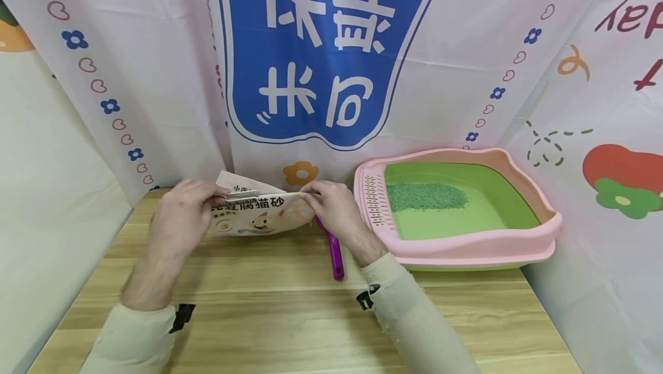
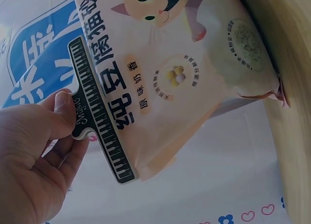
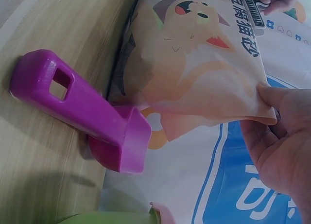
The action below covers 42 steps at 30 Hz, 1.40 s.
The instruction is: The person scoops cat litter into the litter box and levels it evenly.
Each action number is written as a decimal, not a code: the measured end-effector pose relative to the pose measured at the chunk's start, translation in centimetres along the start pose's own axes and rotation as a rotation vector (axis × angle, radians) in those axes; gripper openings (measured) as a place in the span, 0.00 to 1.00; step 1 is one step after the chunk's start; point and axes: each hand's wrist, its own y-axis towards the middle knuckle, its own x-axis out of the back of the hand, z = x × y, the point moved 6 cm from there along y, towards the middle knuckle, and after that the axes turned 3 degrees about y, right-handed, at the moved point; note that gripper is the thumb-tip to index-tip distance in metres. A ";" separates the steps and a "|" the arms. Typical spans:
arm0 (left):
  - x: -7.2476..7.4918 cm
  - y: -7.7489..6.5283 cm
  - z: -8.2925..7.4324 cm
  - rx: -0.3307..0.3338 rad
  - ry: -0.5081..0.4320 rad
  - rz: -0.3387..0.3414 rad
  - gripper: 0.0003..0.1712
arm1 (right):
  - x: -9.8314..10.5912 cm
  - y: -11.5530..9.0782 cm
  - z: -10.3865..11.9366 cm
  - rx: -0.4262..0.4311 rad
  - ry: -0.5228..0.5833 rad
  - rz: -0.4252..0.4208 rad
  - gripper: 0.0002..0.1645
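A pale peach bag of cat litter (image 1: 269, 220) with a cartoon cat stands at the back of the table. My left hand (image 1: 182, 213) pinches the handles of a black clip printed with piano keys (image 2: 104, 112), which lies along the bag's top edge. At the other end of that edge, my right hand (image 1: 334, 207) pinches the bag's top corner between thumb and fingers. A purple scoop (image 3: 82, 102) lies on the table beside the bag, below the right hand. In the head view its far end is hidden behind the bag and right hand.
To the right is a litter box with a pink rim (image 1: 466, 247) and green inside, holding a patch of green litter (image 1: 427, 197). The wooden table (image 1: 269, 316) meets a printed curtain (image 1: 166, 75) at the back.
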 end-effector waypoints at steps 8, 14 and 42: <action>-1.1 0.2 -0.1 -0.001 0.017 0.069 0.10 | 0.0 0.1 0.2 0.007 0.003 0.003 0.09; -2.2 0.1 -0.3 -0.015 0.046 0.136 0.08 | -0.2 0.0 0.4 0.023 0.000 0.009 0.09; -4.8 -1.7 3.7 0.009 0.095 0.467 0.15 | -4.9 -2.5 1.5 0.046 -0.011 0.197 0.08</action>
